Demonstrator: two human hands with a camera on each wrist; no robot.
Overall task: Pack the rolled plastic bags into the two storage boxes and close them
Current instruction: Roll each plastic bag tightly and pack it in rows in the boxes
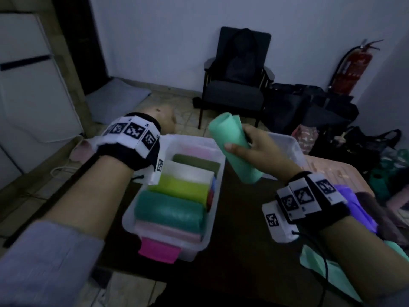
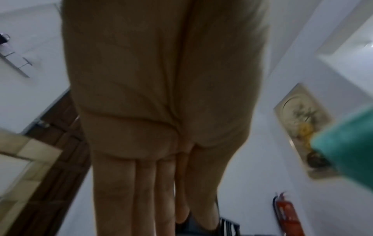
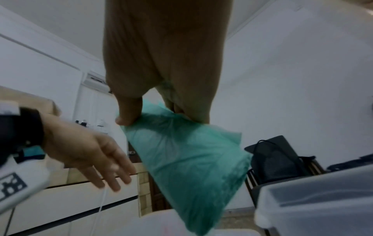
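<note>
My right hand (image 1: 245, 145) grips a mint-green rolled plastic bag (image 1: 234, 149) in the air between the two boxes; the right wrist view shows thumb and fingers curled round this roll (image 3: 189, 159). The left clear storage box (image 1: 205, 238) holds several rolled bags: dark green, white, lime, teal (image 1: 170, 213), pink, with a magenta roll (image 1: 159, 250) over its near rim. The second clear box (image 1: 290, 145) stands behind my right hand, its inside hidden. My left hand (image 1: 166, 122) hovers beyond the left box's far corner, fingers straight (image 2: 145, 183), holding nothing.
Loose purple (image 1: 354, 202) and mint bags (image 1: 318, 264) lie on the dark table at right. A dark armchair (image 1: 239, 78), black bags and a red fire extinguisher (image 1: 352, 69) stand by the far wall. White cabinets (image 1: 33, 85) are at left.
</note>
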